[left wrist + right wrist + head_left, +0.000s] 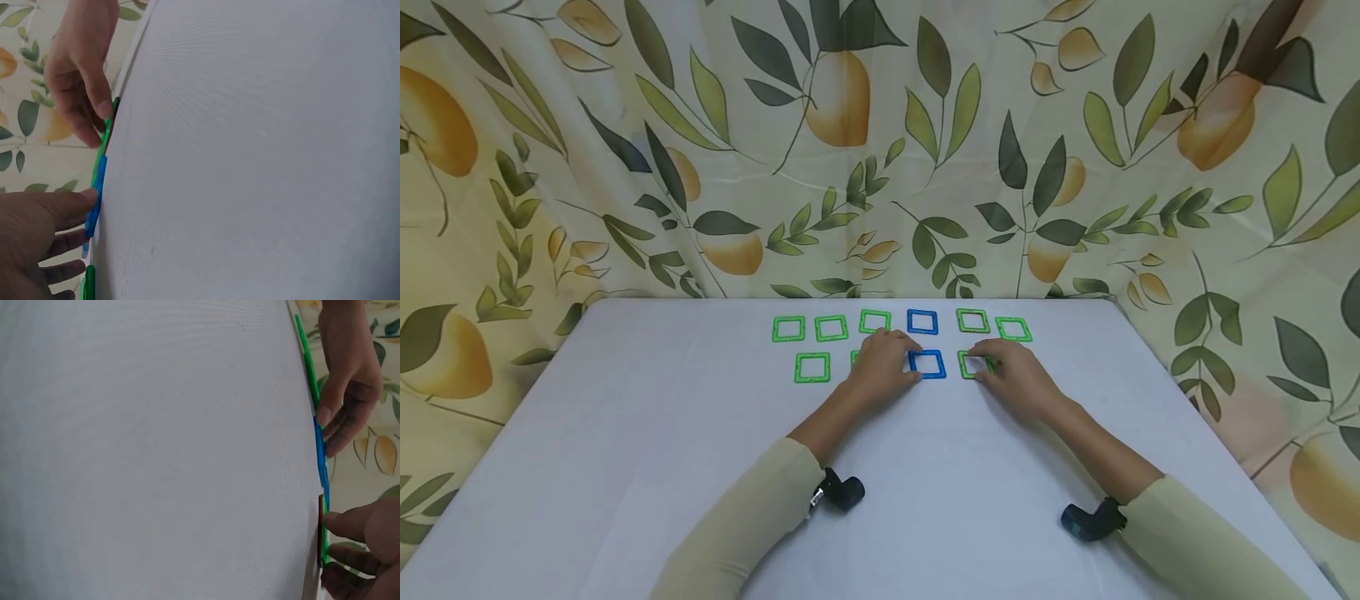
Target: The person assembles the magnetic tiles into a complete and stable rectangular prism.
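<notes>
Flat square frames of green and blue plastic, like magnetic tiles, lie in two rows. My left hand (883, 367) pinches the left side of the blue square frame (942, 364) in the front row, thumb at its near corner and index finger at its far corner. The same hand mostly covers a green frame (853, 358) behind it. Just to the right, my right hand (1018, 379) grips the green square frame (962, 365) at the row's end, thumb low and index finger high. In the left wrist view, the blue frame (96, 206) appears edge-on by the thumb.
The back row holds several green frames, among them one at the left end (788, 337) and one at the right (1013, 339), plus a blue frame (922, 333). A green frame (812, 381) lies front left. Behind the white table (625, 467) hangs a fruit-patterned curtain (880, 242).
</notes>
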### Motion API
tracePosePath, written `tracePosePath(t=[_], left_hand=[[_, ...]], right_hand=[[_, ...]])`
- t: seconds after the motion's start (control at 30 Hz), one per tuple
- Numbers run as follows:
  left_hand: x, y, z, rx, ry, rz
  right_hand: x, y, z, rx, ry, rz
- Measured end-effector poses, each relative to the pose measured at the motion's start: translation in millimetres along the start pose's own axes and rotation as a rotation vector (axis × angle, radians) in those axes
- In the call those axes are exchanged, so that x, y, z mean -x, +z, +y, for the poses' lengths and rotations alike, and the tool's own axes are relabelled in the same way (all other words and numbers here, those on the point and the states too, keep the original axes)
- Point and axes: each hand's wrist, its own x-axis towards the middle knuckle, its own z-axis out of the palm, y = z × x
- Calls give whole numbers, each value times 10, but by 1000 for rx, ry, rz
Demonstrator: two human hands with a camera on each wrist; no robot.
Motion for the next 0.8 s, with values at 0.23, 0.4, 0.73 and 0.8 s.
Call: tracePosePath(t=[0.23,0.4,0.73,0.8], left_hand=[[-11,-17,2,-17,17,-7],[11,-19,1,-18,25,-13],[45,-34,16,-74,19,-23],[55,-46,22,-80,17,-28]], right_hand=[[-31,31,-30,-38,-12,-18],[-41,78,-66,-57,-21,-25],[-29,114,-131,-47,-24,-32],[-20,113,-143,-48,-24,-31]])
